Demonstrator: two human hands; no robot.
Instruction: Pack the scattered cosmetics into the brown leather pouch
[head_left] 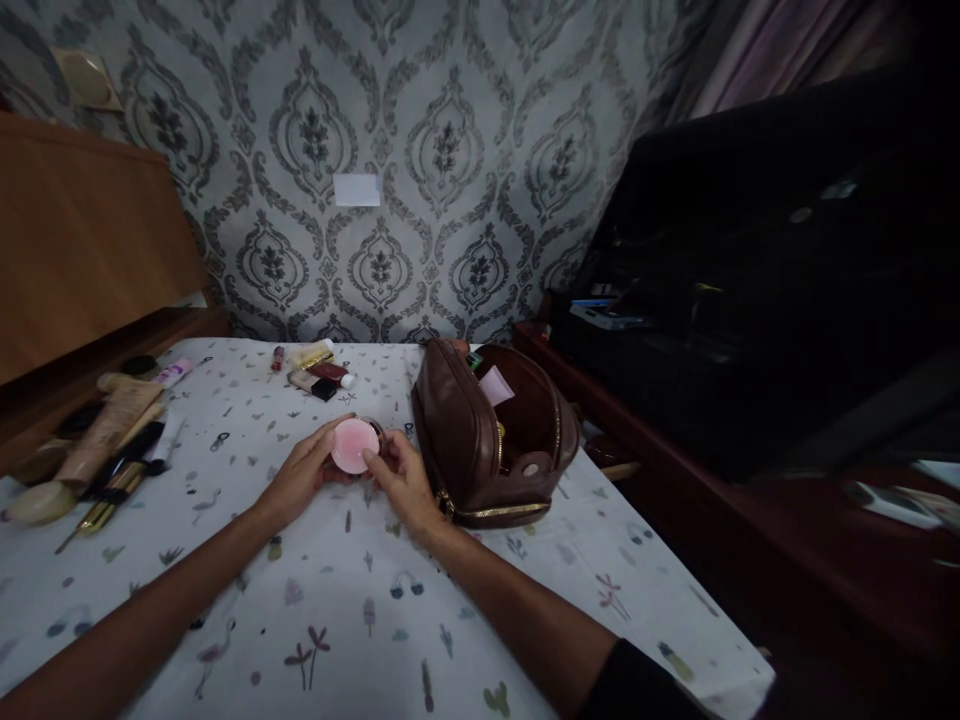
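A round pink-topped cosmetic jar [355, 446] is held between both hands above the patterned table cover. My left hand [309, 465] wraps round its left side. From the right, my right hand [405, 482] grips it, with the thumb on the edge of the pink top. Whether the top is a lid or an inner cover I cannot tell. Just beyond my right hand stands a brown makeup bag [457, 440], unzipped and gaping, with a pale pink tube [496, 386] showing inside. The undersides of my fingers are hidden behind the jar.
At the left lie makeup brushes [124, 487], a beige tube [112, 425] and other cosmetics. Several small items, among them a dark red tube [330, 372], lie near the wall. A wooden cabinet [82, 230] borders the left, a large black object [750, 260] the right.
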